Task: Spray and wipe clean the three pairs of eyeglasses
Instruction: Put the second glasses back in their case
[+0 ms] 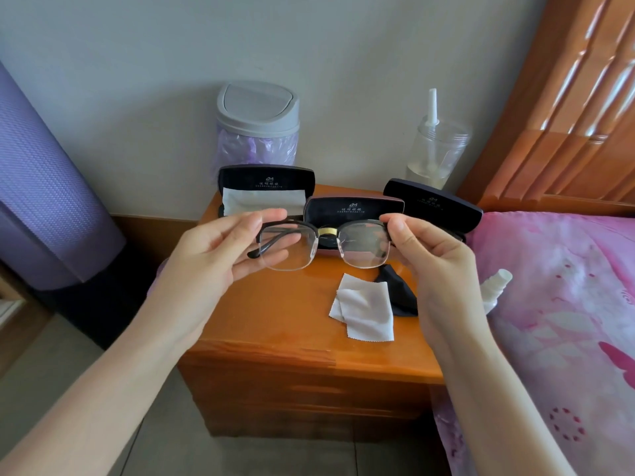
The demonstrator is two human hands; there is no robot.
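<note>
- Wooden nightstand [281,321] against a gray wall, with a pink bed [567,304] right beside it.
- Two bare arms reaching in from the bottom corners and meeting over the nightstand.
- Left hand [220,255]: palm turned up and inward, thumb on the top corner of the glasses [323,243], fingers curled behind the lens on that side.
- Right hand [433,266]: thumb in front, fingers behind, pinching the other end of the frame.
- Glasses up in the air between both hands, not touching the nightstand, just in front of the middle case [354,207].
- Black along the top of the frame, clear plastic around the bottom of each lens, a gold bit at the nose.
- See-through lenses, with one dark side arm folded in behind the lens by the left hand.
- Open black cases at the back: left case [266,182], middle case, right case [433,204].
- White cloth [366,310] lying rumpled on the nightstand below the glasses, touching a black cloth [398,293].
- Spray bottle [494,286] lying on the bed, just past the right wrist.
- Gray bin [257,125] and a clear cup [436,152] with a straw, farther back by the wall.
</note>
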